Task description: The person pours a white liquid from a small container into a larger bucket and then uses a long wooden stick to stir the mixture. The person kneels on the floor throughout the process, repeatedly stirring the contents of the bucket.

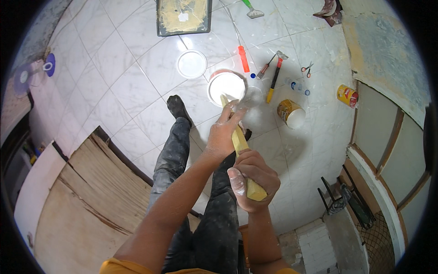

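Observation:
A long pale yellow stick (239, 139) slants down into a round bucket (214, 84) of white paste. My left hand (221, 134) is closed on the stick just outside the bucket, with white smears on its fingers. Lower down, near the stick's top end, my right hand (258, 180) grips it with the thumb up along its side, coated in white. A round white lid (191, 64) lies left behind the bucket. A brown and yellow can (286, 111) with a white end lies to the bucket's right.
A paint tray (162, 16), red-handled roller (242, 58), green scraper (253, 13), brush (263, 70), hammer-like tool (274, 75), scissors (306, 69) and tipped yellow can (346, 96) are on the tiled floor. A wooden board (91, 173) is at left, a black metal rack (351, 196) at lower right.

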Available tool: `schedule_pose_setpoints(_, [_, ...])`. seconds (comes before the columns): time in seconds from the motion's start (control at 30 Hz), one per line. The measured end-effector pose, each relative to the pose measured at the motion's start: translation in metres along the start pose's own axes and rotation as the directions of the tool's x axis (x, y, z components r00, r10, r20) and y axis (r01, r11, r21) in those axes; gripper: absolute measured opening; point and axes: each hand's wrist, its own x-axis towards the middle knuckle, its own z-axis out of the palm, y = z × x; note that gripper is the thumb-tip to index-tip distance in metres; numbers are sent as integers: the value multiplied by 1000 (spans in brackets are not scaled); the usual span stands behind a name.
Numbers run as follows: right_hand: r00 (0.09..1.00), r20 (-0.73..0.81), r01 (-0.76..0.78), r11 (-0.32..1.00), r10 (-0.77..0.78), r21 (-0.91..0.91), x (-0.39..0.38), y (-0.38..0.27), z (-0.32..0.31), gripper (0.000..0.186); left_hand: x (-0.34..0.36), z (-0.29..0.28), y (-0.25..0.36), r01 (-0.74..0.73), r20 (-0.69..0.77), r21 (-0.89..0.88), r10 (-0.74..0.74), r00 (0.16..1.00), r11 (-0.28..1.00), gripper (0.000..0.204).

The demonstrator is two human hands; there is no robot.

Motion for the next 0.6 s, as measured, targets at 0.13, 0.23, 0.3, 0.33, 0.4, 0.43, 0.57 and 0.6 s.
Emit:
schedule_pose_setpoints(0.13, [999,-52,14,1000,-15,-7,9,5,-5,11,19,-2,-4,-69,4,114,69,998,991,57])
schedule_pose_setpoints(0.23, [993,-121,6,999,-10,-32,20,-1,-14,21,32,11,4,-12,33,-102,16,999,995,58])
schedule_pose_setpoints(0.3, [997,-78,3,995,-11,-97,18,-4,-20,22,29,27,9,-36,-21,-130,33,999,991,57])
schedule_pose_setpoints(0.33, [998,-58,3,991,-11,-132,16,-6,-23,22,25,33,10,-49,-47,-144,43,998,988,57])
schedule_pose_setpoints(0.4, [998,-34,-59,989,55,-133,7,-9,-22,22,12,36,9,-11,-3,-124,11,1000,992,55])
schedule_pose_setpoints(0.43, [996,-24,-90,987,88,-134,5,-11,-21,23,6,33,8,5,20,-130,-2,1000,991,55])
schedule_pose_setpoints(0.57, [996,-68,-53,998,51,-31,4,-1,-15,19,7,14,-3,10,38,8,-10,999,1000,53])
schedule_pose_setpoints(0.6, [995,-94,-31,999,32,10,8,3,-13,18,13,11,-4,-31,22,59,30,999,998,53])
